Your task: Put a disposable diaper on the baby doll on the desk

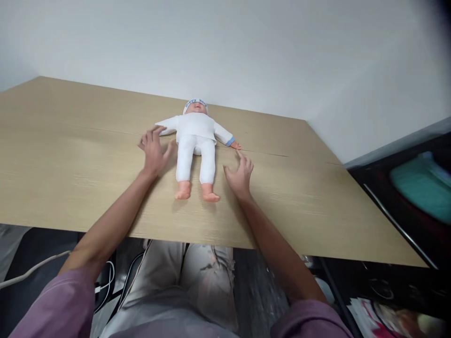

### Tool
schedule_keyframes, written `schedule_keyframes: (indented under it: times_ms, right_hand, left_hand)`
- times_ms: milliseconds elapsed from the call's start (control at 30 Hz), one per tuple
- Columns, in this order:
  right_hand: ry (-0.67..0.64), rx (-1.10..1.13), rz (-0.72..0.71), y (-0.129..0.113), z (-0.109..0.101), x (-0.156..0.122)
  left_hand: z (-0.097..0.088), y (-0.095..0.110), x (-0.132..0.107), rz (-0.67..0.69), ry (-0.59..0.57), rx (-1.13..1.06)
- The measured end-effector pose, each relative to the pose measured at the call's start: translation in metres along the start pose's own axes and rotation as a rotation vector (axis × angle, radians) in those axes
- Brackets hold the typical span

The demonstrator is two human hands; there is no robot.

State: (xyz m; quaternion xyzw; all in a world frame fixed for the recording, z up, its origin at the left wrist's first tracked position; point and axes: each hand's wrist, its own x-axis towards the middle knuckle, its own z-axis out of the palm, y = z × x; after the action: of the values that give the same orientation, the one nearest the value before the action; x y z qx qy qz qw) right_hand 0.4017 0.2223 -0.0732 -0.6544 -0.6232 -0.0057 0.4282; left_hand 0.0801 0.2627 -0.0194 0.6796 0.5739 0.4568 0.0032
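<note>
A baby doll (195,129) in a white top and white trousers lies on its back on the wooden table (88,164), feet towards me. Its arms are spread wide, and a white cap with blue lettering covers its head down to the eyes. My left hand (154,150), fingers apart, is at the doll's sleeve on the left and hides that sleeve's end. On the other side my right hand (240,174) is open just below the doll's hand with the blue cuff. Neither hand holds anything.
A white wall (229,56) rises behind the table's far edge. To the right stands a dark surface with a teal object (423,183) on it, blurred. White cables (35,271) and a black chair lie below the near edge at left; papers (369,317) at lower right.
</note>
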Motion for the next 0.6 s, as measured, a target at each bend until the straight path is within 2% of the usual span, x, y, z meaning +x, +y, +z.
schedule_keyframes:
  times_ms: [67,100,133,167,200,233,267,300,333,367,400,433,500,533,600]
  right_hand:
    - [0.029,0.105,-0.059,-0.028,-0.036,-0.052]
    - [0.042,0.153,-0.091,-0.037,-0.056,-0.083]
    - [0.058,0.194,-0.117,-0.043,-0.077,-0.118]
    - [0.074,0.230,-0.159,-0.043,-0.097,-0.155]
    - [0.090,0.253,-0.227,-0.038,-0.115,-0.193]
    - [0.121,0.275,-0.332,-0.030,-0.130,-0.230]
    - [0.078,0.304,-0.422,-0.019,-0.140,-0.264]
    - [-0.031,0.297,-0.404,-0.006,-0.147,-0.294]
    - [-0.074,0.280,-0.297,0.005,-0.150,-0.319]
    - [-0.092,0.253,-0.127,0.016,-0.149,-0.339]
    - [-0.091,0.216,0.098,0.024,-0.145,-0.354]
    - [-0.086,0.197,0.311,0.030,-0.139,-0.364]
    - [-0.115,0.223,0.684,0.035,-0.124,-0.374]
    - [-0.149,0.266,0.809,0.035,-0.116,-0.375]
    - [-0.216,0.360,0.942,0.033,-0.102,-0.375]
  left_hand:
    - [-0.021,0.042,-0.048,0.059,-0.009,-0.113]
    - [-0.033,0.058,-0.080,0.078,-0.037,-0.190]
    - [-0.047,0.072,-0.115,0.128,-0.127,-0.288]
    - [-0.059,0.083,-0.155,0.230,-0.309,-0.408]
    - [-0.070,0.091,-0.196,0.337,-0.518,-0.520]
    - [-0.078,0.095,-0.237,0.383,-0.617,-0.557]
    - [-0.083,0.098,-0.276,0.420,-0.679,-0.580]
    - [-0.084,0.098,-0.311,0.450,-0.739,-0.608]
    - [-0.082,0.096,-0.341,0.422,-0.771,-0.641]
    - [-0.077,0.093,-0.364,0.311,-0.821,-0.579]
    - [-0.069,0.089,-0.380,0.102,-0.856,-0.482]
    - [-0.058,0.085,-0.390,-0.094,-0.884,-0.426]
    - [-0.034,0.079,-0.395,-0.455,-0.938,-0.421]
    - [-0.021,0.078,-0.392,-0.588,-0.970,-0.479]
    - [0.001,0.081,-0.384,-0.766,-1.039,-0.624]
